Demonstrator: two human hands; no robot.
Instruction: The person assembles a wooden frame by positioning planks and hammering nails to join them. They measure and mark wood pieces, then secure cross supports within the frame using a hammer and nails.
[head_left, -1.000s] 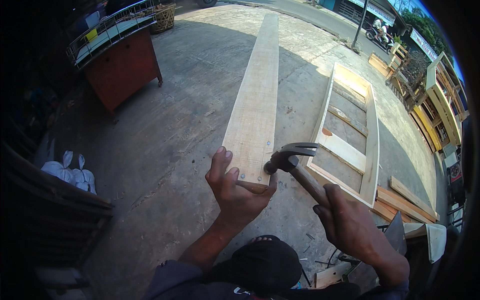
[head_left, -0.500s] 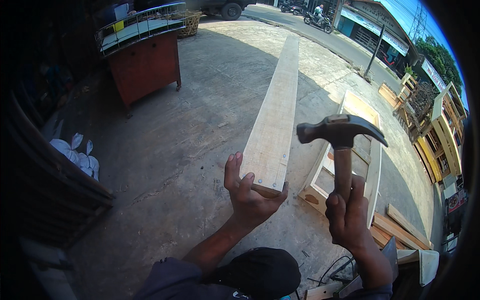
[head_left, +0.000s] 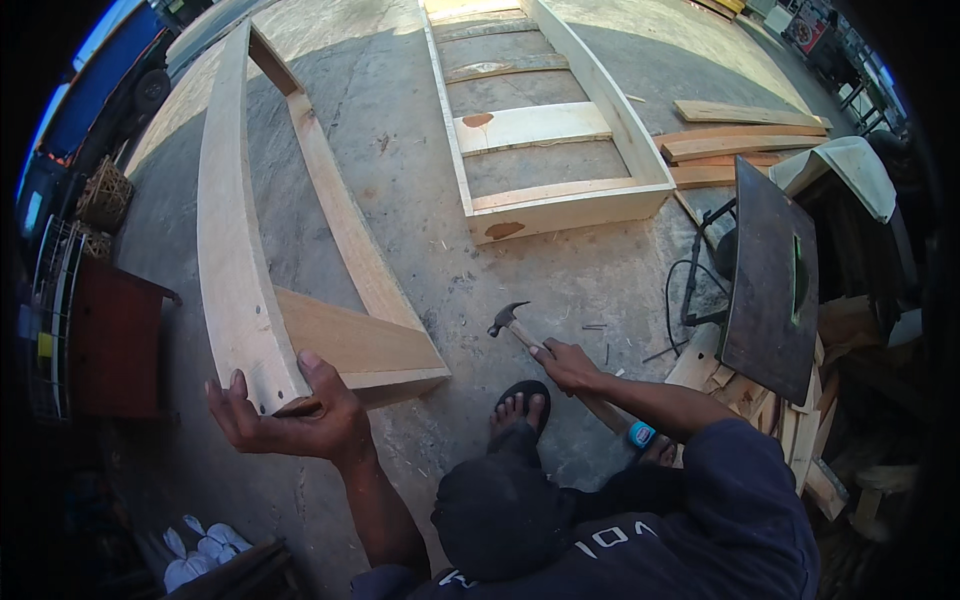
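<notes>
The left hand has its fingers hooked round the near end of a frame, on edge on the floor at left. The right hand has its fingers wrapped round the hammer. Beyond, a second frame holds slats. Contents of the white sacks, lower left, and the basket, far left, cannot be made out.
</notes>
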